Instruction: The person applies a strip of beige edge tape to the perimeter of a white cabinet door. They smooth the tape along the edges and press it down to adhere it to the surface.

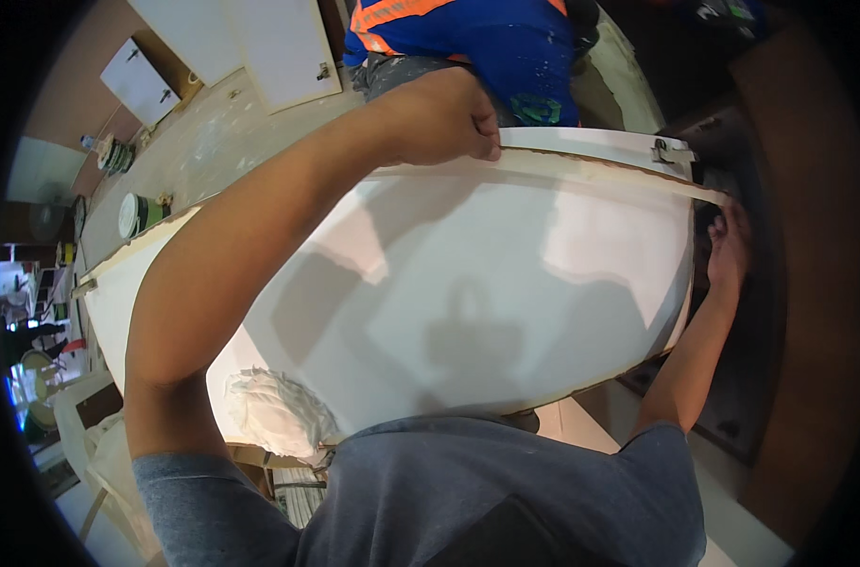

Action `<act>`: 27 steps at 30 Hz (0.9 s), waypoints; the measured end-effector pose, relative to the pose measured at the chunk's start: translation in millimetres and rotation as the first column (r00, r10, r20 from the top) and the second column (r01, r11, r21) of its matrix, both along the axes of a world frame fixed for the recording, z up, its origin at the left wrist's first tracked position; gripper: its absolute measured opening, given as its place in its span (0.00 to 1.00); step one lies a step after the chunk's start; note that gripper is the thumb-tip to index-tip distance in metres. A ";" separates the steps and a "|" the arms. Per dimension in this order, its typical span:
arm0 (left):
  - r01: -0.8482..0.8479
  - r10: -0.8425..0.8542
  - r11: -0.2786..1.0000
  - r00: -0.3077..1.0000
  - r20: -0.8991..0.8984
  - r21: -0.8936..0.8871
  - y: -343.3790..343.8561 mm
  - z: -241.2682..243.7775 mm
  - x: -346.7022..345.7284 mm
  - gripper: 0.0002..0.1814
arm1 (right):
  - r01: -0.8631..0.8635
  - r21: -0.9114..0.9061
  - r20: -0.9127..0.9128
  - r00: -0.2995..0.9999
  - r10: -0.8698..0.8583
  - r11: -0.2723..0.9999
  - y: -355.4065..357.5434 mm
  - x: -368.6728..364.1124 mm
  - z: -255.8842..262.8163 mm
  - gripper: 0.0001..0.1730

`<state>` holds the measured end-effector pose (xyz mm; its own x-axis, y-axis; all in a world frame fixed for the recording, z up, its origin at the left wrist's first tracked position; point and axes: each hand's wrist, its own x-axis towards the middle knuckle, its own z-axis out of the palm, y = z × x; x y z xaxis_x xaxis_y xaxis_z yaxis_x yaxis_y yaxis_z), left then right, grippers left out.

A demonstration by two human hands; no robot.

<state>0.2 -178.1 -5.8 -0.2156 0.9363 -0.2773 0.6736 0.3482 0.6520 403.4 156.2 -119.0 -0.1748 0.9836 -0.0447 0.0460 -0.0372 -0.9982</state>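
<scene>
A large white panel (458, 283) lies before me, with shadows across its face. Along its far edge runs a narrow pale strip of tape (600, 170), and a brown raw edge shows beside it. My left hand (458, 117) pinches the strip near the middle of that edge. At the strip's right end, just past the panel's corner, the fingertips of my right hand (729, 244) hold it. A crumpled off-white wad (281, 411) rests on the near left part of the panel, close to my shirt.
A person in a blue and orange top (465, 49) is just beyond the panel. Another white panel with a metal hinge (671, 152) lies behind the far edge. White hinged doors (281, 49) lean at the back left. Buckets (143, 215) stand on the floor (210, 152).
</scene>
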 end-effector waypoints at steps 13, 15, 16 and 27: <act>-0.038 0.041 0.998 0.997 0.067 -0.054 0.6 -2.1 10.0 0.11 | -0.336 0.564 0.355 0.923 0.146 0.754 -177.2 -70.8 66.9 0.11; -0.028 0.036 0.996 0.995 0.092 -0.082 0.6 -7.4 5.9 0.11 | -0.644 0.532 0.492 0.763 0.419 0.549 -207.4 -125.4 95.8 0.15; -0.021 0.024 0.999 0.996 0.085 -0.047 0.6 -5.6 7.9 0.11 | -0.682 0.541 0.493 0.731 0.471 0.492 -208.4 -149.1 91.6 0.16; -0.094 0.104 0.992 0.988 -0.118 0.086 -3.7 -11.1 13.3 0.11 | -0.920 -0.007 0.426 0.352 0.834 0.391 -158.5 -226.7 71.2 0.10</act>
